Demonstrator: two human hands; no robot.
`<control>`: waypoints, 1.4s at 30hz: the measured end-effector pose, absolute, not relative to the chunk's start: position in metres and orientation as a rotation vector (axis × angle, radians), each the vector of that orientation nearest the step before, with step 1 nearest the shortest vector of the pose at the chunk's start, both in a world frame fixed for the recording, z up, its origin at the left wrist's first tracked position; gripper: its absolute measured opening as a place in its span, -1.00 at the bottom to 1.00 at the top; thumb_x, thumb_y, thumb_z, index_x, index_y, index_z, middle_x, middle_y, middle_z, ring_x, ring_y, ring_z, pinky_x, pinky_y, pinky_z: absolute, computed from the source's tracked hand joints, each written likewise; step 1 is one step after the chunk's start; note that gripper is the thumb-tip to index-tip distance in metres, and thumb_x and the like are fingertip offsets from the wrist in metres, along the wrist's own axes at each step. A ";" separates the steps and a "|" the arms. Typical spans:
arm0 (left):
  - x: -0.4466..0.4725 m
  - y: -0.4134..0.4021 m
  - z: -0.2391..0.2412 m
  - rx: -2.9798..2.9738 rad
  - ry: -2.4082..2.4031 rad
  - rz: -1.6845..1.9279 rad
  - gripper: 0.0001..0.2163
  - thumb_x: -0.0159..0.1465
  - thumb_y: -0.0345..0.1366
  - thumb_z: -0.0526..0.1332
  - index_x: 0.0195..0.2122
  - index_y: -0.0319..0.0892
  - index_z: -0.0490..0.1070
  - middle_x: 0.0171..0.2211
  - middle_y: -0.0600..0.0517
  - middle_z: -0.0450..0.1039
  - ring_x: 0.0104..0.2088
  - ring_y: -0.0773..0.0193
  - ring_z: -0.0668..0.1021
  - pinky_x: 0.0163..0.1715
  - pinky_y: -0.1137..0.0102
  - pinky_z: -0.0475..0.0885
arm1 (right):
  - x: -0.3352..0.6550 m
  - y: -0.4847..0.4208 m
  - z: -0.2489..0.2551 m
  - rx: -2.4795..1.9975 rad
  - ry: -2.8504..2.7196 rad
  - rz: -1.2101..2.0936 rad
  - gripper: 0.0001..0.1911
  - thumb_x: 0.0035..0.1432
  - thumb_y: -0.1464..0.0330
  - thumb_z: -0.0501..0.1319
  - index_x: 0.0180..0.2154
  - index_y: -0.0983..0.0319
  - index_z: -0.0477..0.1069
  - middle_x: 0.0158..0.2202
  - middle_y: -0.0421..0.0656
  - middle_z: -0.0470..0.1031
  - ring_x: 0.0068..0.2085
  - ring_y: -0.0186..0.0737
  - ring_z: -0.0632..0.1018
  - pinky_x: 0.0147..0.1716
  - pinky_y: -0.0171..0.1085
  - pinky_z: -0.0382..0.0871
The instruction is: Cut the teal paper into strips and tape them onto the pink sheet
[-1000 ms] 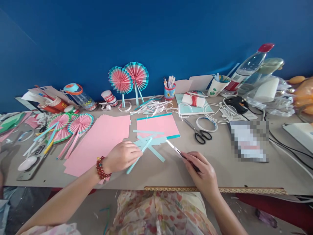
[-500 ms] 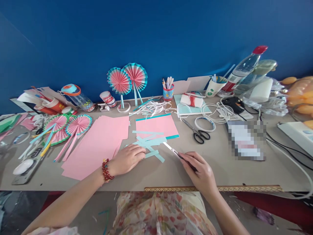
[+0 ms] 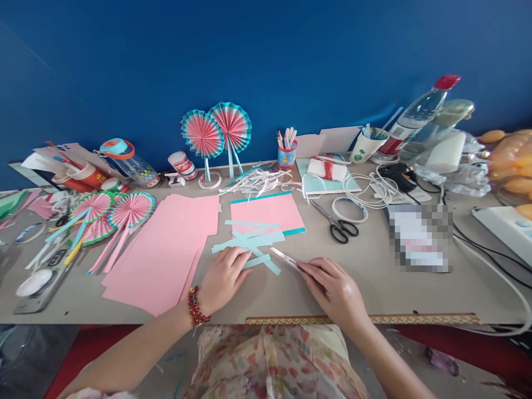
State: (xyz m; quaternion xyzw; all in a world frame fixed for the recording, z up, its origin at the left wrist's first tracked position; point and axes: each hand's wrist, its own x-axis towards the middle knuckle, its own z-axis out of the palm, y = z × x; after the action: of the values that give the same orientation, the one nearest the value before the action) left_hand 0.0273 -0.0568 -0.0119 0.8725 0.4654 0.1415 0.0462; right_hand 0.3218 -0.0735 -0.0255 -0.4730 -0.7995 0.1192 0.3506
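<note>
My right hand point(image 3: 334, 291) is closed round a utility knife point(image 3: 286, 259), its pale blade pointing left just above the table. The handle is mostly hidden by my fingers. My left hand point(image 3: 224, 280), with a red beaded bracelet, rests palm down at the loose light-blue paper strips point(image 3: 260, 241). Its fingertips touch the strips and its thumb stands apart. Several strips lie crossed over one another. Just behind them is a pink sheet point(image 3: 268, 213) with blue bands along two edges. A stack of pink paper point(image 3: 162, 249) lies left of my left hand.
Black-handled scissors point(image 3: 343, 228) and a tape roll point(image 3: 349, 210) lie right of the pink sheet. Two folded paper fans point(image 3: 202, 134) stand against the wall, with more fans point(image 3: 131, 211) at left. White paper scraps point(image 3: 260, 183), a pen cup point(image 3: 286, 155), a bottle point(image 3: 415, 122) and cables are behind.
The knife has moved down and left, with its tip drawn away from the strip's end. My left hand has shifted slightly right and its thumb now shows beside the strips.
</note>
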 end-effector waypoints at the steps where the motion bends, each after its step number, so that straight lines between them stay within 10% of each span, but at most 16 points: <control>1: 0.027 -0.057 -0.012 2.660 1.415 0.428 -0.76 0.43 -0.33 0.09 0.10 -0.16 0.32 -0.08 -0.09 0.42 -0.09 0.11 0.49 -0.09 0.18 0.44 | 0.321 -0.073 -0.025 -1.230 -2.071 0.304 -0.73 0.34 0.42 0.10 -0.03 0.15 0.52 -0.23 -0.08 0.51 -0.25 -0.20 0.53 -0.25 -0.21 0.47; 42: 0.022 -0.060 -0.018 2.723 1.353 0.480 -0.80 0.43 -0.39 0.05 -0.03 -0.14 0.43 -0.11 -0.06 0.50 -0.07 0.12 0.51 -0.05 0.19 0.42 | 0.315 -0.080 -0.020 -1.162 -2.367 0.295 -0.73 0.35 0.46 0.06 -0.05 0.24 0.50 -0.21 -0.05 0.50 -0.24 -0.19 0.48 -0.27 -0.24 0.45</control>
State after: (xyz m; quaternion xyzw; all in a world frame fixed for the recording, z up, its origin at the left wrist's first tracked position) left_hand 0.0223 -0.0602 -0.0181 0.8841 0.4394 0.1559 0.0318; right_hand 0.3155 -0.0801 -0.0197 -0.4251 -0.8657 0.1077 0.2416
